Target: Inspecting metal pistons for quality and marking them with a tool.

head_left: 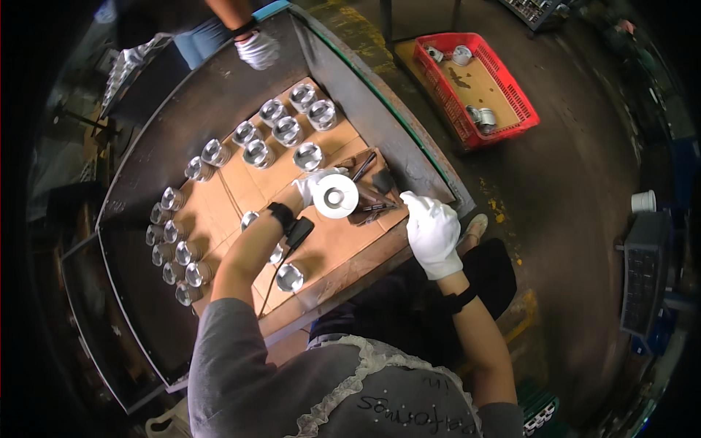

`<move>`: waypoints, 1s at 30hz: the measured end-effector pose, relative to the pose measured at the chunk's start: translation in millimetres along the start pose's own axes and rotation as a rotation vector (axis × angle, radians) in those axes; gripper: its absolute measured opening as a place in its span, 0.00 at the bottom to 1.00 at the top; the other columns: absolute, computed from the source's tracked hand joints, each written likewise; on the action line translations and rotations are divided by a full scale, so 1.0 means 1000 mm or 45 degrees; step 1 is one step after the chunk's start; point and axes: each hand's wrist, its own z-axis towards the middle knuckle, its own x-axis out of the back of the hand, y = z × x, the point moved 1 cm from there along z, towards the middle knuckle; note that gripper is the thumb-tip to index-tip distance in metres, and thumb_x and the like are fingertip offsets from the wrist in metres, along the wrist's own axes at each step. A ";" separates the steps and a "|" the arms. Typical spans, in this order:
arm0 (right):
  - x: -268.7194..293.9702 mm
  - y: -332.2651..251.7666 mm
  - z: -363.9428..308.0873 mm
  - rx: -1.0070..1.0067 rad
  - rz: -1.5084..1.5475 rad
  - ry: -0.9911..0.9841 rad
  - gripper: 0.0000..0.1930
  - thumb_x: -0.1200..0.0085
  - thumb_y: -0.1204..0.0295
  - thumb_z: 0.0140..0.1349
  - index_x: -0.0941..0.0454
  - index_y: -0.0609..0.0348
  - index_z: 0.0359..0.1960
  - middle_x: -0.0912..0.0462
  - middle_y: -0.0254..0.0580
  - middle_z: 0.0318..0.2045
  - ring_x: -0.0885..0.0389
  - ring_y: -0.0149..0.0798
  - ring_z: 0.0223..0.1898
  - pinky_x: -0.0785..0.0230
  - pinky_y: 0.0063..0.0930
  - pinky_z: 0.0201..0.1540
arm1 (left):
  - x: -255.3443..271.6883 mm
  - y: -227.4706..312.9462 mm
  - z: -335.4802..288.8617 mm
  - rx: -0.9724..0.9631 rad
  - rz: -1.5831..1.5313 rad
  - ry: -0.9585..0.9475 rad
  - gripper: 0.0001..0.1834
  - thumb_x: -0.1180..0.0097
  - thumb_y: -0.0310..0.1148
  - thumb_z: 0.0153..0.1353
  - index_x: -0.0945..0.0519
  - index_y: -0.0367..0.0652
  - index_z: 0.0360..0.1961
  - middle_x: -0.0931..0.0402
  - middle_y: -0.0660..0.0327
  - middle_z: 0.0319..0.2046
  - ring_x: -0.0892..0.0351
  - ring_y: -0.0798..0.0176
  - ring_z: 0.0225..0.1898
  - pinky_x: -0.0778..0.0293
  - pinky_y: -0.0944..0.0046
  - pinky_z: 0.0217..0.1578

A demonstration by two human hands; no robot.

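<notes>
Dark concrete floor surrounds a metal counter [219, 95] lined with brown cardboard [332, 244]; rows of shiny metal pistons [259, 153] stand on it; the left hand [315, 184], white-gloved, has its fingers clamped on one piston [335, 196] held just above the cardboard near the counter's right edge; the right hand [433, 232], also gloved, rests at that edge with fingers curled together, holding nothing visible; small dark tools [372, 201] lie between the hands; a red crate [478, 84] sits on the floor beyond; another person's gloved hand [257, 50] touches the counter's far end.
</notes>
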 end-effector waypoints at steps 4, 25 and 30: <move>0.005 0.012 -0.004 -0.044 0.036 0.015 0.13 0.48 0.75 0.54 0.19 0.55 0.42 0.18 0.41 0.30 0.20 0.45 0.31 0.27 0.38 0.37 | -0.015 0.014 0.084 -0.182 1.001 -0.179 0.28 0.35 0.29 0.52 0.27 0.42 0.57 0.21 0.50 0.49 0.23 0.50 0.53 0.26 0.56 0.54; 0.006 0.011 -0.001 -0.110 0.060 -0.037 0.13 0.48 0.79 0.51 0.19 0.55 0.39 0.18 0.42 0.29 0.20 0.45 0.30 0.28 0.38 0.34 | -0.013 -0.007 0.147 -0.105 1.397 -0.334 0.20 0.40 0.38 0.54 0.20 0.50 0.50 0.19 0.53 0.40 0.21 0.46 0.46 0.26 0.54 0.47; 0.002 0.010 -0.004 -0.142 0.052 -0.042 0.16 0.47 0.74 0.58 0.23 0.55 0.48 0.20 0.40 0.26 0.20 0.44 0.28 0.28 0.38 0.31 | -0.027 0.092 0.060 0.159 -0.826 -0.041 0.26 0.56 0.38 0.66 0.33 0.39 0.64 0.26 0.50 0.56 0.22 0.52 0.53 0.23 0.56 0.53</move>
